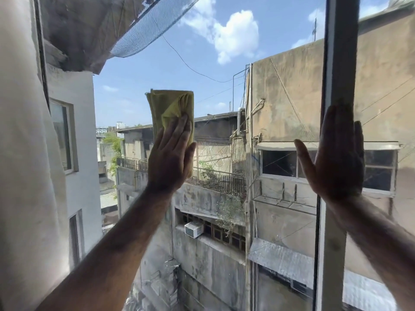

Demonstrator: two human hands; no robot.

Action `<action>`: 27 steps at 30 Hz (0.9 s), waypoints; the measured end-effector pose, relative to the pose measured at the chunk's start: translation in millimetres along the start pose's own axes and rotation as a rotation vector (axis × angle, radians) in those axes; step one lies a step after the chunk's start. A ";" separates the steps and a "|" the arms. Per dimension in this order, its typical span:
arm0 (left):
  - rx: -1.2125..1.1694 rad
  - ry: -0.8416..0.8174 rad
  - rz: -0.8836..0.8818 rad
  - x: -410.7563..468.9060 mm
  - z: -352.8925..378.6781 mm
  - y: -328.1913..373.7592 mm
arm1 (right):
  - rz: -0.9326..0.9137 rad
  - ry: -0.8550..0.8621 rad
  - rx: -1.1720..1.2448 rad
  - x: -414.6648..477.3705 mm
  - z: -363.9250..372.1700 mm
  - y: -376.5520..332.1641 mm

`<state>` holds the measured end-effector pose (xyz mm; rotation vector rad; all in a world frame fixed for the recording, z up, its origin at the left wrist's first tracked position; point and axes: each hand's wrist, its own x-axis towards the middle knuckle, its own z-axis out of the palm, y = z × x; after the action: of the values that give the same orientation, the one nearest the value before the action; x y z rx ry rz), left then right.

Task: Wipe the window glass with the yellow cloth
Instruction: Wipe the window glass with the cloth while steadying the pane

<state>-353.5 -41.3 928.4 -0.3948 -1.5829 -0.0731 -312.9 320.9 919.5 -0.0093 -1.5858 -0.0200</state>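
Observation:
The window glass fills most of the view, with sky and old buildings behind it. A folded yellow cloth lies flat against the pane left of the middle. My left hand presses on the cloth's lower half with fingers together, palm flat. The cloth's top sticks out above my fingertips. My right hand rests flat with fingers spread on the vertical window frame and the glass beside it. It holds nothing.
A pale curtain hangs along the left edge. The white vertical frame divides this pane from another pane on the right. Streaks and smears show low on the glass.

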 end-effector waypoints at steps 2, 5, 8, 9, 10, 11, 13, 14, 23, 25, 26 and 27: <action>0.010 -0.016 0.004 -27.9 -5.1 -5.5 | 0.004 0.008 0.002 0.1 0.3 -0.4; 0.048 0.004 0.036 -25.8 -8.6 -10.9 | 0.006 0.007 0.003 -0.9 0.7 -2.4; 0.057 0.038 -0.010 20.6 -4.6 -3.9 | -0.003 0.006 -0.003 -0.5 0.7 -1.4; 0.064 0.033 -0.032 33.1 -3.4 -0.5 | -0.005 0.006 -0.006 -0.9 1.0 -0.8; 0.069 0.020 -0.046 39.1 -2.1 2.6 | -0.005 0.005 -0.006 -1.1 1.4 -0.2; 0.073 0.007 -0.045 37.9 -1.1 4.9 | -0.004 0.005 -0.002 -1.0 1.4 0.4; 0.079 -0.011 -0.015 18.5 -1.3 6.2 | 0.000 0.007 0.005 -0.9 1.2 0.6; 0.078 -0.021 0.007 3.6 -2.7 5.4 | 0.000 0.005 0.005 -0.8 0.9 0.5; 0.145 0.016 0.106 17.5 -3.7 -12.6 | -0.002 -0.003 0.015 -0.1 0.7 1.2; 0.144 0.013 0.100 25.7 -0.6 -13.4 | 0.000 -0.008 0.019 -1.1 0.9 1.2; 0.148 0.006 0.108 26.5 0.4 -15.0 | 0.000 -0.004 0.023 -1.6 1.6 1.6; 0.150 0.000 0.118 26.1 0.6 -16.4 | 0.000 -0.001 0.025 -1.7 2.3 2.4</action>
<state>-359.0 -51.2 957.1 -0.3696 -1.5509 0.1357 -315.2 323.4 917.8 0.0107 -1.5871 -0.0003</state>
